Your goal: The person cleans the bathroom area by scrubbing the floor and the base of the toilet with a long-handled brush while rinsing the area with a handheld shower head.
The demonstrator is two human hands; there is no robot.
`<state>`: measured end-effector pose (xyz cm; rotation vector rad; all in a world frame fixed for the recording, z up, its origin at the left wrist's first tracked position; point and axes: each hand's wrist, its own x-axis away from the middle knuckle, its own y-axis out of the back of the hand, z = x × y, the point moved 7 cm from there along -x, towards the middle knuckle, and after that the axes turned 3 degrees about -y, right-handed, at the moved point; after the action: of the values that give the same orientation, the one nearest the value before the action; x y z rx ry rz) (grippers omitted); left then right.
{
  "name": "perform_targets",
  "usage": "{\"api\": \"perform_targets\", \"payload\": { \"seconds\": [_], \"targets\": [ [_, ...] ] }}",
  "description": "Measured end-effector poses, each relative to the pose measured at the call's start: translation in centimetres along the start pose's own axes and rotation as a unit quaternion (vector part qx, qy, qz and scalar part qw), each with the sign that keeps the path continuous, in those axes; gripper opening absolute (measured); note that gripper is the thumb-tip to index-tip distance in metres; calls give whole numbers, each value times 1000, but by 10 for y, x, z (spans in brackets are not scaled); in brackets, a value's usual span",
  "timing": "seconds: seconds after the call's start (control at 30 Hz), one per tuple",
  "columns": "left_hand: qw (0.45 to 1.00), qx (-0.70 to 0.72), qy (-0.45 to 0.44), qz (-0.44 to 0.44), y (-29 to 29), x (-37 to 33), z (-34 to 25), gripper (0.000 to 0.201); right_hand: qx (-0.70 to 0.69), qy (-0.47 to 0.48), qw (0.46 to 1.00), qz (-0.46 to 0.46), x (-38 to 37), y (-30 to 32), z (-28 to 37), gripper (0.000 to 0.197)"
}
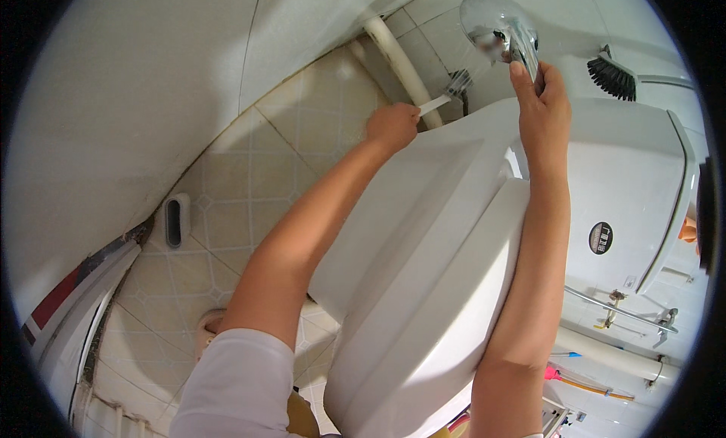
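Observation:
My left hand point(393, 125) grips the pale handle of a small scrub brush point(435, 104), and its grey bristle end points up and right beside a beige pipe at the wall. My right hand point(544, 109) is wrapped round the handle of a chrome shower head point(488, 18), raised above the back of the toilet. Faint streaks of water seem to run from the shower head toward the bristles. Between my arms stands the white toilet point(378, 234), lid down. My right forearm passes over the lid, in front of the tank point(635, 181).
Another brush point(614, 76) with black bristles is by the wall behind the tank. A beige vertical pipe point(397, 56) stands in the corner. On the tiled floor point(227, 219) at left lies a white oval item point(177, 220) with a dark slot. Pipes and a valve point(616, 298) line the right wall.

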<state>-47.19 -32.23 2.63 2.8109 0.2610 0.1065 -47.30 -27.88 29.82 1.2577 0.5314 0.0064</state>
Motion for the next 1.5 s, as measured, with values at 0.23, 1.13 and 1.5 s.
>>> {"api": "perform_targets", "payload": {
  "seconds": [0.23, 1.13, 1.5],
  "targets": [
    [968, -234, -88, -27, -32, 4, -18, 29, -8, -21, 1000, 14, 0, 0, -3, 48],
    [963, -192, -95, -162, 31, 5, 0, 27, -10, -24, 997, -72, 0, 16, -6, 46],
    [964, -252, -79, -29, 21, 5, -4, 36, 0, -22, 998, -62, -1, 14, -5, 45]
  ]
}}
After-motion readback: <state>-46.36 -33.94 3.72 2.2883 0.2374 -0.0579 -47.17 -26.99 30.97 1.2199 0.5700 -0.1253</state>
